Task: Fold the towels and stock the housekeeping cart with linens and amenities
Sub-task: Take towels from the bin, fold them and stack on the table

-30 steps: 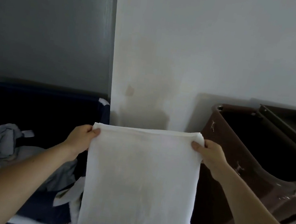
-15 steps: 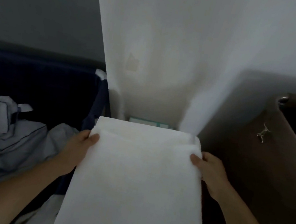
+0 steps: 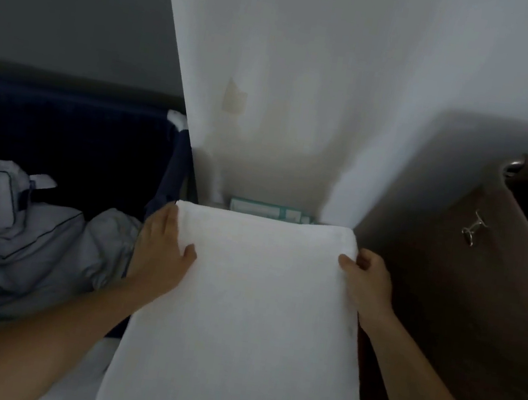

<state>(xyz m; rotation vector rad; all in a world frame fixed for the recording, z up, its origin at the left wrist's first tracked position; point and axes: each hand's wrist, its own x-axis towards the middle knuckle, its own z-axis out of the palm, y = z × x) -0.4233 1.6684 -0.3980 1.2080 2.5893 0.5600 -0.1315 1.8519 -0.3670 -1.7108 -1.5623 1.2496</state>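
Left hand [image 3: 162, 253] lies spread flat on folded white towel [image 3: 248, 317]; right hand [image 3: 368, 284] pinches its 3 o'clock edge. I judge the fold done, stacking underway; cart stocking w/ amenities remains.

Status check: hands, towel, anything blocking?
Left hand flat on the towel, thumb on top. Right hand gripping its right edge. Towel folded, lying flat. Teal box just beyond its far edge; nothing on top.
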